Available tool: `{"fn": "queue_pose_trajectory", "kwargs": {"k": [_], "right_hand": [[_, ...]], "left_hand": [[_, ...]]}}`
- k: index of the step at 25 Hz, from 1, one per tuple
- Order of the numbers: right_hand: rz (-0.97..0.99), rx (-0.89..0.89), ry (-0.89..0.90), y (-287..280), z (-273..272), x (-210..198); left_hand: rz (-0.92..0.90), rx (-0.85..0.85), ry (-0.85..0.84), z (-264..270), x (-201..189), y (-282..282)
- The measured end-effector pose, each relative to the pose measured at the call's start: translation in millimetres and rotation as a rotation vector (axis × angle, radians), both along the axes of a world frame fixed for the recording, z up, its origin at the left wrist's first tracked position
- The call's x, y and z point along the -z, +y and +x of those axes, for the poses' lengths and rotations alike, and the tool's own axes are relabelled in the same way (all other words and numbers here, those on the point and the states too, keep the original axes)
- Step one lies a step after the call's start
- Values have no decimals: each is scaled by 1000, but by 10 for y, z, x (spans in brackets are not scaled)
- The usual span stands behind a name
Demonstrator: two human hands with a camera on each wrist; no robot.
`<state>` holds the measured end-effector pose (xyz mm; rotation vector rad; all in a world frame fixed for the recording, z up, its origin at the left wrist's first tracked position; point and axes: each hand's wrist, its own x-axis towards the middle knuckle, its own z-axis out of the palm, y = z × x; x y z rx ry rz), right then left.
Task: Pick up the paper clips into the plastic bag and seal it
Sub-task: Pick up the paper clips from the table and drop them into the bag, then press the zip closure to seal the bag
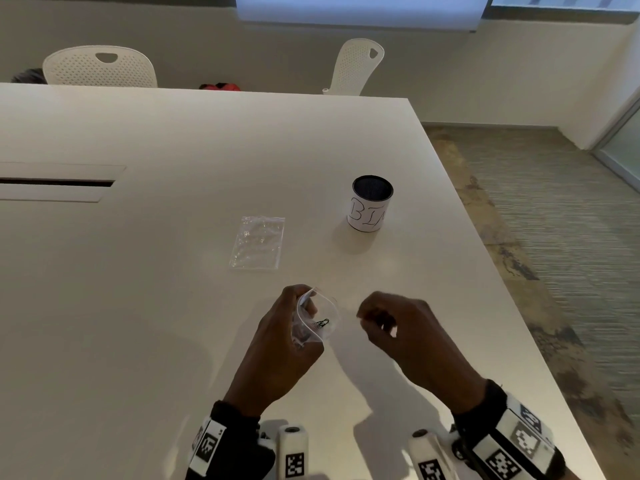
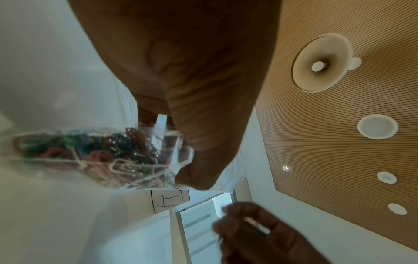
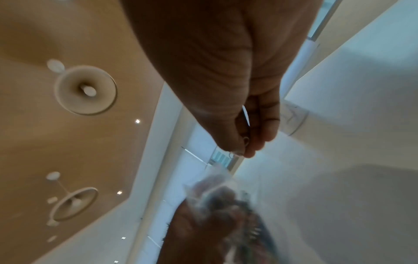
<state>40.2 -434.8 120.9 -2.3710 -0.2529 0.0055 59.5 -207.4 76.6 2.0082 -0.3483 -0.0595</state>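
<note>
My left hand [image 1: 304, 306] grips a small clear plastic bag [image 1: 320, 322] by its top edge, just above the table. Its mouth is tipped toward my right hand. The left wrist view shows several coloured paper clips [image 2: 122, 148] bunched inside the bag [image 2: 68, 171], with my left hand [image 2: 176, 135] pinching its rim. My right hand [image 1: 367, 318] hovers a short way right of the bag, fingers curled. In the right wrist view, this hand [image 3: 245, 147] pinches a pale paper clip [image 3: 246, 140] between thumb and fingers, above the blurred bag [image 3: 217, 185].
A second, empty clear bag [image 1: 258, 242] lies flat on the white table [image 1: 138, 306] beyond my hands. A cup labelled BIN [image 1: 370, 204] stands at the far right. The table's right edge [image 1: 485, 258] drops to carpet. Two white chairs stand behind the far edge.
</note>
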Motion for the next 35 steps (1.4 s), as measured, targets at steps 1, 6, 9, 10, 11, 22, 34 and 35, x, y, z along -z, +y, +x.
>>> {"fn": "queue_pose_trajectory", "kwargs": {"k": [1,6,9,10,11,22,34,35], "right_hand": [[81,28,-49,53,4,-108],[178,-38,-136,359,83,-335],[164,-65,-140,432,130,-340],[138,-64,-130,438,124,-348],[77,-69,-108,446,109,-362],[-203,-78,-27,482,57,-232],[88,-131,-138,201,193,-299],[113,-137,-165,156,195,-315]], "left_hand": [[2,4,-3,1,10,-4],[13,-7,-3,5,23,-12],[-1,-12,2,13,19,-7],[-15,-14,9,21,32,-2],[-31,-17,19,29,49,6],[-265,10,195,-34,-47,205],[-289,-347,-166,72,-174,236],[-227,-341,-253,59,-231,231]]}}
